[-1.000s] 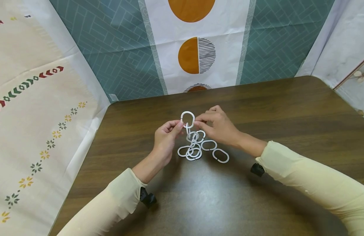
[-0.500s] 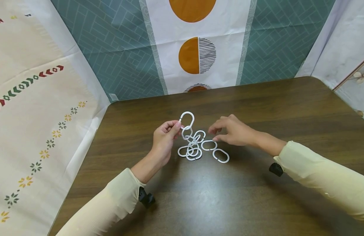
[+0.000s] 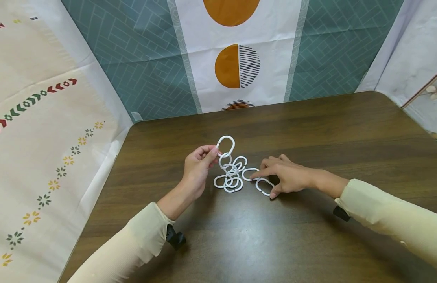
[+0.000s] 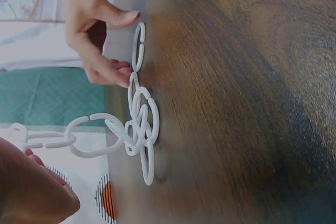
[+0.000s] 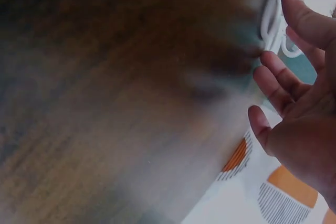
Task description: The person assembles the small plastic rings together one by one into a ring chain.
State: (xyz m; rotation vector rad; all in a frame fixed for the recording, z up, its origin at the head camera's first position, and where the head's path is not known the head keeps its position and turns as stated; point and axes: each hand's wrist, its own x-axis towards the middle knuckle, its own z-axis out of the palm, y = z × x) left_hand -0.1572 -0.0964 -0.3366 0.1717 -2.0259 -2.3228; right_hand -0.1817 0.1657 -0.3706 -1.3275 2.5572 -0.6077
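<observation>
A chain of linked white plastic rings (image 3: 232, 177) lies piled on the brown table (image 3: 310, 129). My left hand (image 3: 215, 151) pinches the chain's top ring (image 3: 226, 144) and holds it upright, so the upper links hang above the pile. A loose ring (image 3: 257, 184) lies flat to the right of the pile. My right hand (image 3: 266, 184) is low over it, index finger at one end and thumb at the other. The left wrist view shows those fingers (image 4: 118, 74) bracketing the ring (image 4: 138, 45). A second loose ring (image 3: 249, 173) lies between that ring and the pile.
Patterned curtains hang behind the table: teal panels with a white strip and orange circles (image 3: 236, 67) at the back, a cream floral sheet (image 3: 45, 157) on the left. The right wrist view is blurred and shows the hand (image 5: 294, 77) over dark wood.
My right hand let go of the top ring, moved right and down, and came to rest over the loose ring on the table. The left hand kept its hold.
</observation>
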